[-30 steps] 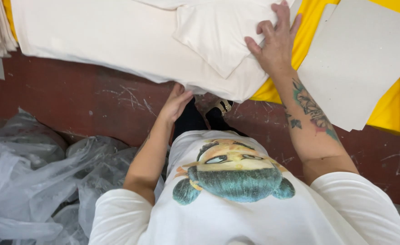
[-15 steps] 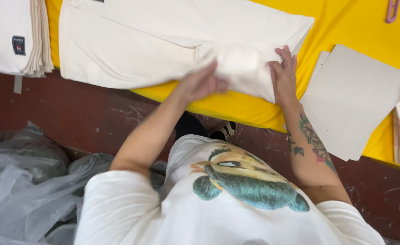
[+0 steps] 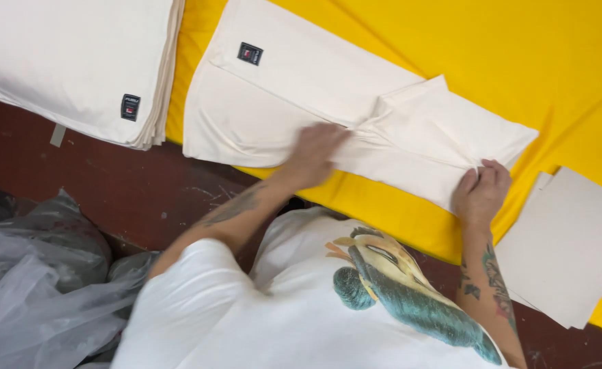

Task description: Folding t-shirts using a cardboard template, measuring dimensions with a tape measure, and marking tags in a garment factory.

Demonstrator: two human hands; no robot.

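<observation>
- our left hand [image 3: 315, 154] lies flat on the cream garment [image 3: 294, 96], its fingers together and pressed down on the cloth near the front edge of the table [image 3: 520, 61]; the hand is blurred, so we cannot tell more of its pose.
- our right hand [image 3: 482, 191] sits at the garment's right end, at the front edge of the cloth, with its fingers clamped on the hem, pinching the fabric.
- the cream garment lies spread on the yellow-covered table, running from the middle of the front edge back and to the left; a folded flap rests on its right half, and a small dark label [image 3: 250, 53] shows near its far left corner.
- a stack of folded cream cloth [image 3: 69, 61] sits at the table's left end, just beside the garment but apart from it, hanging a little over the front edge, with a dark label [image 3: 131, 107] on the top piece.
- grey cardboard sheets [image 3: 567, 246] lie near the table's right end, close to our right hand and not touching it.
- crumpled clear plastic bags [image 3: 34, 287] lie below the table on the left, over the dark red floor [image 3: 110, 184].
</observation>
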